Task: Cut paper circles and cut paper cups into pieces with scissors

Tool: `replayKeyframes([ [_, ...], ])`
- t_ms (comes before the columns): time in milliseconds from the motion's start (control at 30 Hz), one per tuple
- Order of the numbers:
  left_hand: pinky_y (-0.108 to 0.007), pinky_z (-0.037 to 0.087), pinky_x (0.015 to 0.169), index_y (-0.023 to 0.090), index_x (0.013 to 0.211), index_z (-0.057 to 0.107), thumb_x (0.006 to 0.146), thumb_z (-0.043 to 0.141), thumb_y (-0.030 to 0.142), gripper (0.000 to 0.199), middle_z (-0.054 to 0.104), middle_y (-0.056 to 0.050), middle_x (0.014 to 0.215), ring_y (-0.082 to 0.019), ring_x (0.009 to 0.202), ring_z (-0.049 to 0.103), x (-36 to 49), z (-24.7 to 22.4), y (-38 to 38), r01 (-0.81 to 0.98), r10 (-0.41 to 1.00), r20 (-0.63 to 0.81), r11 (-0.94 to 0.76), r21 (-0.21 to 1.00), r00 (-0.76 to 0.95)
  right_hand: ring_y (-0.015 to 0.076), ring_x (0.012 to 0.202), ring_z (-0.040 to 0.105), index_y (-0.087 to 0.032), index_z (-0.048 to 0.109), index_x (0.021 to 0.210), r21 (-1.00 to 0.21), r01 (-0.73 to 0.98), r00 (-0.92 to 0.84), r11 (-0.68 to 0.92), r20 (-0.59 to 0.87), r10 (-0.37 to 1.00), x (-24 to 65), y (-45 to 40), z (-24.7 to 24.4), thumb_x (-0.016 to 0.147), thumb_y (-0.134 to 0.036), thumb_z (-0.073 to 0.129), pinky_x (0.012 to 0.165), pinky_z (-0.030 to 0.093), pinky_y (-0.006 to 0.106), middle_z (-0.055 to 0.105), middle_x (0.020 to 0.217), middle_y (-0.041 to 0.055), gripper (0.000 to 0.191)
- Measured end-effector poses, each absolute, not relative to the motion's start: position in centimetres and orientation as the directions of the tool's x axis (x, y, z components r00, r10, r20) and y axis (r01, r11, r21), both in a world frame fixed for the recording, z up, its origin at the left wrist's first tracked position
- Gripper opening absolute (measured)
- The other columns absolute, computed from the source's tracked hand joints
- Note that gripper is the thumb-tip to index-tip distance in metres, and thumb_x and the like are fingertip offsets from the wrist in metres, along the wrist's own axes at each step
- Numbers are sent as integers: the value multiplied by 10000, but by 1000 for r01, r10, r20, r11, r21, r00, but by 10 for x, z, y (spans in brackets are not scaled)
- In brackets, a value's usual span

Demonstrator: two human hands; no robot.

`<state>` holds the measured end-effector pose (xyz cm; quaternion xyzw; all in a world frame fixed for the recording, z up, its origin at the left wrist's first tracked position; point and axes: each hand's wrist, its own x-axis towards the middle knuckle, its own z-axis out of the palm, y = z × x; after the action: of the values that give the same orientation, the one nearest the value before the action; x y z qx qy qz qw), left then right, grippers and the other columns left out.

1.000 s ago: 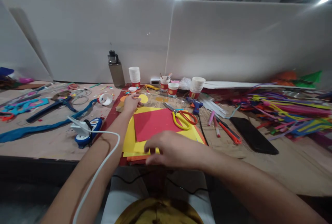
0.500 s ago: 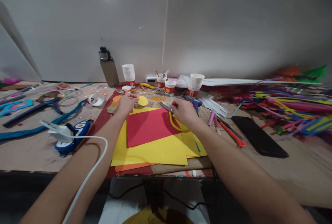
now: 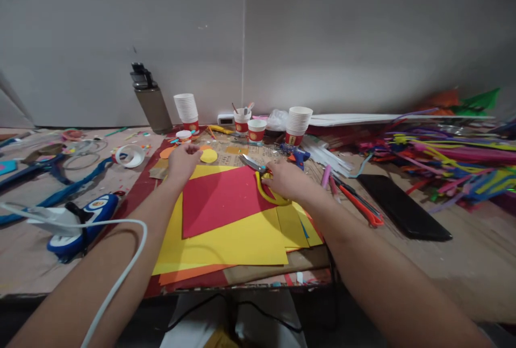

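Yellow-handled scissors (image 3: pixel 266 189) lie over the right edge of a red sheet (image 3: pixel 223 203), blades pointing up and left. My right hand (image 3: pixel 284 178) has its fingers closed on them near the pivot. My left hand (image 3: pixel 184 161) is closed at the sheet's upper left, beside a yellow paper circle (image 3: pixel 208 156) and an orange one (image 3: pixel 166 152); whether anything is between its fingers is too small to tell. Beneath the red sheet are larger yellow sheets (image 3: pixel 242 248), with an orange sheet (image 3: pixel 189 272) showing at the front edge.
Paper cup stacks (image 3: pixel 186 111), a tilted bottle (image 3: pixel 150 103) and a glue gun (image 3: pixel 296 155) stand or lie behind. A black phone-like slab (image 3: pixel 403 205) and colourful pipe cleaners (image 3: pixel 455 162) are at right. A blue power strip (image 3: pixel 97 213) with a white cable is at left.
The view has tilted down and shifted a little. My left hand's fingers have drawn closer together beside the yellow circle. My right hand stays at the scissors.
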<state>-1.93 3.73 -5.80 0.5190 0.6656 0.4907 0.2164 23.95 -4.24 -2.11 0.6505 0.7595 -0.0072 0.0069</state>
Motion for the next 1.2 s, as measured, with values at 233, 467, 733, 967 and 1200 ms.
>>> replayKeyframes([
  [233,-251,393,636,186,786,706,721,687,340,168,690,-40,757,-166,689,597,-2,-41,8,753,957,266,-257,606,113,296,922,643,-107,636,1112,-28,983,-182,181,-25,983,240,-43,-15,800,-304,580,713,453,313,672,1028,201,373],
  [467,-302,430,702,213,959,720,620,732,542,473,703,-110,951,-261,851,623,11,-48,3,829,897,152,-442,341,416,268,837,656,-129,682,980,-121,973,-195,198,31,980,245,-40,-18,719,-280,608,640,440,286,707,937,155,310],
  [733,-301,439,711,193,982,666,619,717,573,528,693,-107,1006,-259,887,625,12,-46,6,867,918,65,-390,311,391,298,849,658,-106,663,1027,-158,979,-120,130,67,990,237,-38,-22,692,-289,629,662,448,310,702,949,183,383],
  [967,-280,448,710,166,1039,639,582,755,525,592,681,-96,1020,-239,900,628,13,-35,2,893,953,-11,-281,351,304,231,851,649,-145,638,1066,-228,967,-77,112,154,985,238,-34,-28,743,-338,607,660,426,258,702,981,132,377],
  [1200,-258,413,631,183,914,673,585,776,461,442,687,-58,901,-205,803,615,12,-32,4,883,958,6,-268,386,288,195,817,629,-167,627,1042,-294,951,-32,95,210,977,240,-32,-27,773,-350,579,633,390,245,698,942,89,328],
])
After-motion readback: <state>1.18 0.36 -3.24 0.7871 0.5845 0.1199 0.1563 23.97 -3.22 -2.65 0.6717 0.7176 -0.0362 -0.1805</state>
